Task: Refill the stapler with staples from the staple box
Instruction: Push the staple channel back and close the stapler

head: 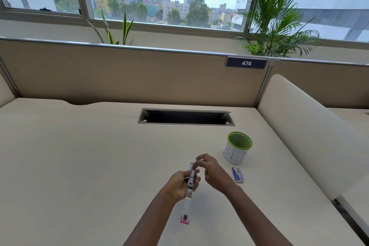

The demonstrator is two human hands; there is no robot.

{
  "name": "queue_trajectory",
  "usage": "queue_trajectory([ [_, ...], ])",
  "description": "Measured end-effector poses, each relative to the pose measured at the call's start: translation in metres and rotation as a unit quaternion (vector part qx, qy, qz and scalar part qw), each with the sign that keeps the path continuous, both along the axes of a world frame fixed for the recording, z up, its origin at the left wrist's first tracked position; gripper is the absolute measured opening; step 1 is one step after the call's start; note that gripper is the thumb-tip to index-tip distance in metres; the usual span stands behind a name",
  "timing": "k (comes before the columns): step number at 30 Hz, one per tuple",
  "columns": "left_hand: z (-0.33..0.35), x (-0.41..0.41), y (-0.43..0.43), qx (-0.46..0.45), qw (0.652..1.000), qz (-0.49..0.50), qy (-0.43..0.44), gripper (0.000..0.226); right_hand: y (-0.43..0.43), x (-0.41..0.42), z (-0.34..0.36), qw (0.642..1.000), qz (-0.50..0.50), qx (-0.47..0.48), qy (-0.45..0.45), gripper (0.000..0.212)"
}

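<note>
The stapler (188, 195) is swung open above the desk, its metal top arm with a pink end pointing towards me. My left hand (179, 184) grips its body around the middle. My right hand (211, 171) hovers at the far end of the stapler, fingertips pinched together at the magazine tip; whether it holds staples is too small to tell. The blue and white staple box (238, 175) lies flat on the desk, just right of my right wrist.
A white cup with a green mesh rim (238, 149) stands behind the staple box. A rectangular cable slot (185, 117) is cut into the desk (79, 156) further back. A beige partition (119, 74) closes the far side, and a white divider (311, 132) rises at right.
</note>
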State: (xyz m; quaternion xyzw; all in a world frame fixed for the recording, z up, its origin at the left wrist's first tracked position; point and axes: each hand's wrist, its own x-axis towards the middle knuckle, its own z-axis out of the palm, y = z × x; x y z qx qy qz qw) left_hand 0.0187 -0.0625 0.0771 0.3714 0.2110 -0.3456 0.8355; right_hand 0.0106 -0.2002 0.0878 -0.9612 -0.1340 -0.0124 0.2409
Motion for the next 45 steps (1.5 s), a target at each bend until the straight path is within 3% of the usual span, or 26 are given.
queue_trajectory([
  [3,-0.001,-0.001,0.001,0.001,1.0,0.006,0.001,0.032,0.0,0.0,0.001,1.0,-0.01,-0.005,-0.002,0.052],
  [6,-0.001,0.0,0.002,0.006,1.0,0.008,-0.001,0.032,0.003,-0.001,0.001,0.994,-0.047,0.091,0.037,0.051],
  [10,0.001,0.0,0.002,0.011,1.0,0.024,-0.004,0.03,0.004,-0.007,0.007,0.922,-0.06,0.327,0.199,0.046],
  [12,0.0,0.0,0.001,0.011,0.999,0.037,-0.004,0.03,0.004,-0.009,0.009,0.887,-0.036,0.38,0.26,0.055],
  [15,0.0,-0.002,0.001,0.008,0.999,0.041,-0.005,0.03,0.003,-0.009,0.006,0.875,-0.047,0.405,0.26,0.054],
  [29,0.0,-0.011,0.002,-0.009,1.0,-0.002,-0.028,0.029,0.019,-0.01,-0.011,0.895,-0.158,0.371,0.19,0.037],
  [32,-0.003,-0.006,0.005,0.004,1.0,0.013,-0.019,0.03,0.016,-0.013,-0.012,0.911,-0.112,0.351,0.187,0.045],
  [39,-0.001,0.011,0.014,0.016,0.996,0.088,-0.01,0.029,0.008,-0.023,-0.008,0.968,0.061,0.179,0.166,0.098],
  [45,0.001,0.011,0.013,0.019,0.997,0.07,-0.007,0.026,0.019,-0.02,0.0,0.958,0.051,0.253,0.126,0.075],
])
